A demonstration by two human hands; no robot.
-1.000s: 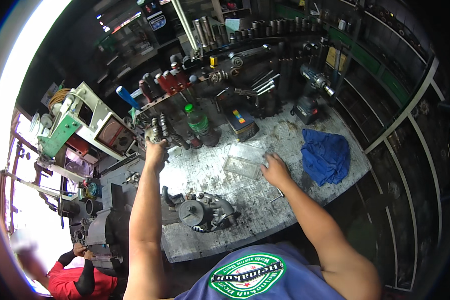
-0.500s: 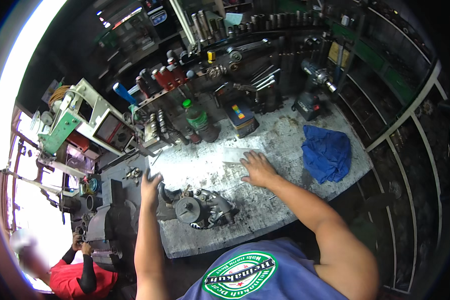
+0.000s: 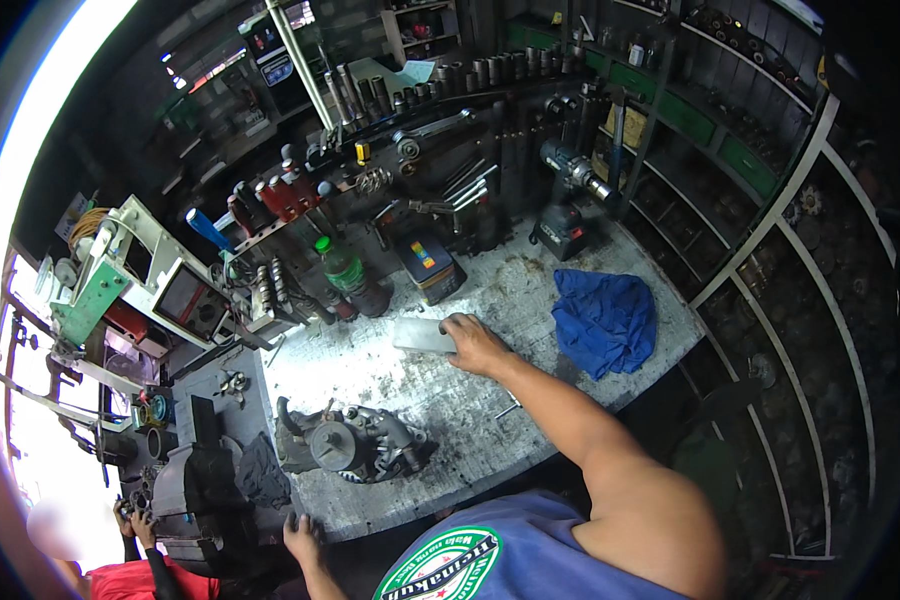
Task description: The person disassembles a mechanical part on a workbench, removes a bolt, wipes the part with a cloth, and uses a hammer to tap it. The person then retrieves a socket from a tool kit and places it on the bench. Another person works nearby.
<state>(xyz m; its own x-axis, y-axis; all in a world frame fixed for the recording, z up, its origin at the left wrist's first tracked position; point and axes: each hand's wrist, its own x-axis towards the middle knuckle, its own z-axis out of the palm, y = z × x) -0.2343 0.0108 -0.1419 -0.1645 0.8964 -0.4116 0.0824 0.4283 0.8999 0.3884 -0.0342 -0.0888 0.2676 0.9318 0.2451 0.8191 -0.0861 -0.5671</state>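
Observation:
My right hand (image 3: 476, 345) grips the right end of a flat, whitish, translucent rectangular piece (image 3: 420, 336) on the worn grey workbench (image 3: 480, 425). Its exact kind does not show. Thumb and fingers close over its edge. Lower down, my left hand (image 3: 302, 540) is by the bench's front edge, fingers apart, holding nothing. Between the two hands sits a dark metal engine part (image 3: 345, 445) with a round cap and a curved hose. To the right of my right hand lies a crumpled blue cloth (image 3: 605, 322).
Behind stand a green-capped bottle (image 3: 340, 275), a dark box (image 3: 429, 268) and a cordless impact wrench (image 3: 570, 190). Screwdrivers (image 3: 290, 192) and sockets (image 3: 490, 72) line the back rack. At lower left, a person in red (image 3: 140, 582) works beside a black housing (image 3: 198, 500).
My left hand has drawn back from beside the engine part to the bench's front edge. My right hand, flat on the whitish piece before, now grips its end. The view has shifted.

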